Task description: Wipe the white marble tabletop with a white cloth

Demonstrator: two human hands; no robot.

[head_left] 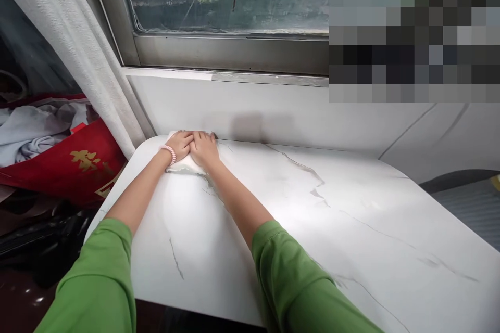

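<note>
A folded white cloth (186,166) lies at the far left corner of a white marble-patterned table (273,208), close against the wall. My left hand (180,145), with a pink-and-white bead bracelet at its wrist, presses down on the cloth, fingers pointing toward the other hand. Right beside it and touching it, my right hand (203,148) bears on the cloth's right part, its fingers toward the wall. Both hands hold the cloth against the tabletop. The undersides of the fingers are hidden. A small dark spot shows by the right fingertips.
A metal-framed window (234,52) runs above the white wall panel (312,119). At the left hangs a white curtain (86,52), beside a red bag (74,161) with pale clothes in it. A grey ribbed surface (469,208) shows at the right. One upper-right patch is pixelated.
</note>
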